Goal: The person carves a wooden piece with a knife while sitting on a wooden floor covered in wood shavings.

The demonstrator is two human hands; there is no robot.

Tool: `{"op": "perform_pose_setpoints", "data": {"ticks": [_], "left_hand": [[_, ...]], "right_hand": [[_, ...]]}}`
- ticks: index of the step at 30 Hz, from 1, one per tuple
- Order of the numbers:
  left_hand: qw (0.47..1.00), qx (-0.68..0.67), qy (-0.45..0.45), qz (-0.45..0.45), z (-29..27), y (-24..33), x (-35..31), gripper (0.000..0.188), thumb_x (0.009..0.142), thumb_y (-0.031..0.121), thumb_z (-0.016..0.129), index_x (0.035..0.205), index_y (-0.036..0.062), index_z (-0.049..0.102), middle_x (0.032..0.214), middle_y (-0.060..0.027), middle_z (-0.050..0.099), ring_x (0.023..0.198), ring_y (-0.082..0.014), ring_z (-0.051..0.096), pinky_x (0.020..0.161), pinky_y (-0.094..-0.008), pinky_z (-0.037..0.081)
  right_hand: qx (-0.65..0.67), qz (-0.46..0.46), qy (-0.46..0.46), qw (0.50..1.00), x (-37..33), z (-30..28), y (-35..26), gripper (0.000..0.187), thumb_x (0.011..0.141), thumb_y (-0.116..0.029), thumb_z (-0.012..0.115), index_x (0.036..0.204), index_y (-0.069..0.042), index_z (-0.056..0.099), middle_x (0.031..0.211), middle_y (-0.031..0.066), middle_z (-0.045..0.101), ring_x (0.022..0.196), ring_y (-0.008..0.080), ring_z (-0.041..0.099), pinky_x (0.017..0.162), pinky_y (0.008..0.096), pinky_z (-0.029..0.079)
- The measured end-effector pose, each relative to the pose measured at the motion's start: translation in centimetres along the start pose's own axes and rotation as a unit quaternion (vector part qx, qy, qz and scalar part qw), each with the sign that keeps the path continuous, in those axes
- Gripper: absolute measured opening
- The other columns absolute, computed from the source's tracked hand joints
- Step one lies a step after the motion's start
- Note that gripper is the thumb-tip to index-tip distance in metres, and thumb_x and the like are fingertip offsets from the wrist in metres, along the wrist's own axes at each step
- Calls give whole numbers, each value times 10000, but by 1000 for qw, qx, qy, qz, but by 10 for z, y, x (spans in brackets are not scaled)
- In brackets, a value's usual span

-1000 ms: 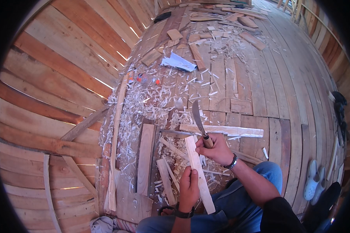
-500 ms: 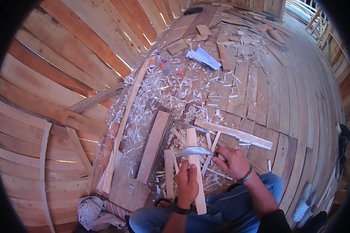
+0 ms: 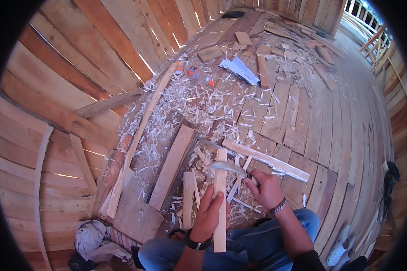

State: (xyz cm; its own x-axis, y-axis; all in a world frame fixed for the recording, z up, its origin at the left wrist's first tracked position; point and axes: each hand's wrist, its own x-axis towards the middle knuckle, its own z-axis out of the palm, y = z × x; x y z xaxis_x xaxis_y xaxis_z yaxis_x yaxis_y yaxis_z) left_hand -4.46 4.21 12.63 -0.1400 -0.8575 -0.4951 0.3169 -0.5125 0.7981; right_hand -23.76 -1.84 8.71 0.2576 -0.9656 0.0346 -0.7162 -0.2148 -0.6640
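My left hand (image 3: 208, 213) is closed around a pale flat strip of wood (image 3: 220, 194), which stands lengthwise in front of me with its lower end over my lap. My right hand (image 3: 265, 189) grips the handle of a curved-bladed knife (image 3: 228, 166). Its blade lies across the upper part of the strip, pointing left; whether the edge bites into the wood I cannot tell. Just left of the strip, a shorter pale piece of wood (image 3: 188, 198) rests among shavings. Beyond the knife, a long pale stick (image 3: 267, 159) lies slanting to the right.
A thick plank (image 3: 174, 167) lies on the left, with a long thin slat (image 3: 144, 122) beside it. Wood shavings (image 3: 185, 101) cover the floor ahead. Farther off are a bluish-white sheet (image 3: 240, 70) and scattered offcuts (image 3: 323, 74). A bundled cloth (image 3: 92, 237) sits at lower left, white clogs (image 3: 338, 250) at lower right.
The view has shifted slightly. The knife blade now tilts down toward its handle, and the wood strip stands more upright. Both hands keep their holds.
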Motion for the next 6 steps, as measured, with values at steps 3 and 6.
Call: {"op": "perform_pose_setpoints", "data": {"ticks": [3,6], "left_hand": [[999,32,0,4,-6,-4,1,321,999,253,421,1269,82,390,626,-31,508,439,-98,482,401,-248,447],[997,66,-16,21,-11,-6,5,329,993,259,441,1270,89,387,626,-37,516,437,-99,489,405,-240,447]], "right_hand": [[7,-18,-31,999,-4,-2,-7,247,857,-288,635,919,-50,613,676,166,599,649,358,617,586,418,479],[33,-15,-31,999,-3,-1,-9,289,850,-329,650,908,-49,612,674,180,602,649,351,623,600,421,483]]}}
